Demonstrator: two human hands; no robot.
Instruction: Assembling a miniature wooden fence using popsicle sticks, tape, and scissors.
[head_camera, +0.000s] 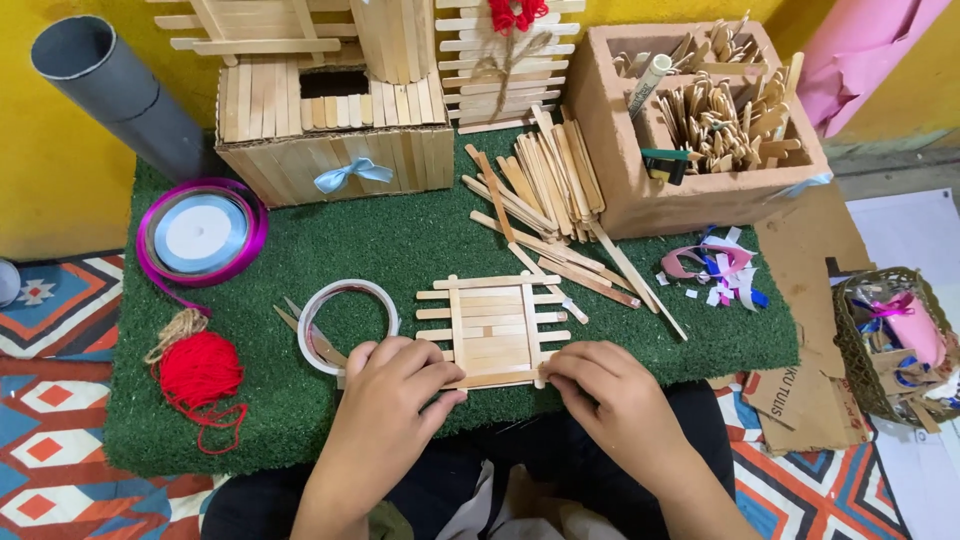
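I see both hands at the near edge of a green turf mat (400, 240) that covers the tabletop. Between them lies a small panel of wooden craft sticks (492, 318): flat slats side by side, crossed by two upright sticks.

Left hand (385, 400): fingers curled, tips pressed on the panel's lower left corner, pinching the bottom slat. Right hand (605, 390): fingers bent, tips on the lower right corner, pinching the same bottom slat from the other side. The panel lies flat on the mat.

Just left of the panel: a roll of clear tape (347, 322) with scissors (310, 335) lying under and through its ring. Further left: a ball of red yarn (200, 370) with a bit of twine, and a spool of blue ribbon (200, 232) ringed by purple ribbon.

Behind the panel: a loose heap of craft sticks (545, 190). Right of the heap: a clay-coloured block with compartments (700, 200) full of stick pieces. Ribbon scraps (715, 265) lie on the mat in front of the block.

Far edge: a box clad in sticks (335, 140) with a pale blue bow. Grey pipe (120, 90) at far left. Woven basket (895, 345) off the mat, right.
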